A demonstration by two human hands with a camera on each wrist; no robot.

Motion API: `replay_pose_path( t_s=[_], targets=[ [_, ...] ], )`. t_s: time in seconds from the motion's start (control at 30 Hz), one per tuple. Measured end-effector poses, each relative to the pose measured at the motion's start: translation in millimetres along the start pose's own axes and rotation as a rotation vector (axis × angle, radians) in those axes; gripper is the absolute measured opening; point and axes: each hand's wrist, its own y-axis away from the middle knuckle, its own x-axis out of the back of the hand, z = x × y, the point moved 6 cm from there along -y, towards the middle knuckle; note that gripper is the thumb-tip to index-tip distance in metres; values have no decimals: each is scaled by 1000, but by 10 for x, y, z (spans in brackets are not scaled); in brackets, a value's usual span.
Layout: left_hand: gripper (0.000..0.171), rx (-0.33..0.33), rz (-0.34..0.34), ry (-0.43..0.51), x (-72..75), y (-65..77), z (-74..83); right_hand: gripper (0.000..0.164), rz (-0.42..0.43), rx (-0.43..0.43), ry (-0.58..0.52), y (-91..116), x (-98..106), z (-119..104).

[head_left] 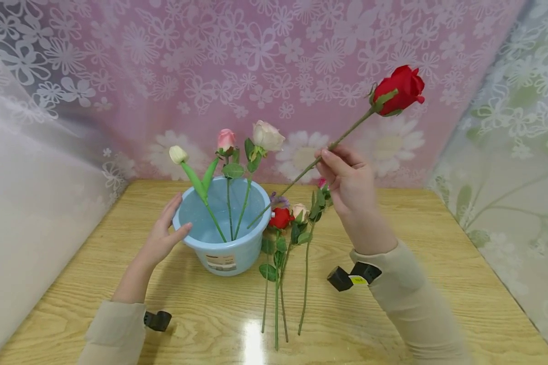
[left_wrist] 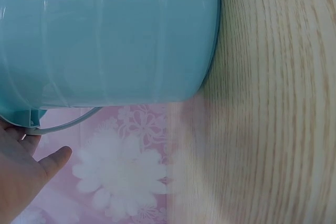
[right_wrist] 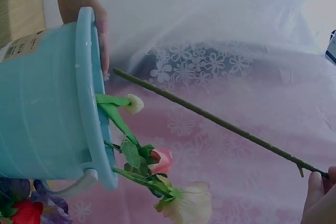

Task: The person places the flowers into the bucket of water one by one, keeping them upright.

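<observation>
My right hand (head_left: 352,185) pinches the stem of a red rose (head_left: 399,91) between thumb and fingers. The bloom points up and right, and the stem slants down toward the light blue bucket (head_left: 230,258). In the right wrist view the lower tip of the rose stem (right_wrist: 210,116) is outside the bucket, beyond its rim. My left hand (head_left: 161,241) rests against the bucket's left rim, fingers extended along the outside and thumb at the front edge. Inside the bucket stand a white tulip (head_left: 178,154), a pink rose (head_left: 226,139) and a pale cream rose (head_left: 268,136).
Right of the bucket, several flowers lie on the wooden table (head_left: 392,324), among them a red rose (head_left: 281,218), a peach rose (head_left: 299,212) and a purple flower (head_left: 279,199). A pink floral curtain (head_left: 237,66) hangs behind the table.
</observation>
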Motion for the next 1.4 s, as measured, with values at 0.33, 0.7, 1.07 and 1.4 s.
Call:
replay_pose_path(
  t_s=[0.33,0.7,1.07,1.4],
  targets=[
    [64,14,3,-23,-2,4,90,22,54,-3,137,-61,-53,358],
    [65,3,12,-23,14,-2,94,8,-31,-87,525,-53,-61,929],
    [64,11,15,-30,13,69,116,22,-164,-201,733,31,-139,1415],
    [68,-19,-3,-35,19,23,-101,16,-329,-41,1067,12,-251,1532]
  ],
)
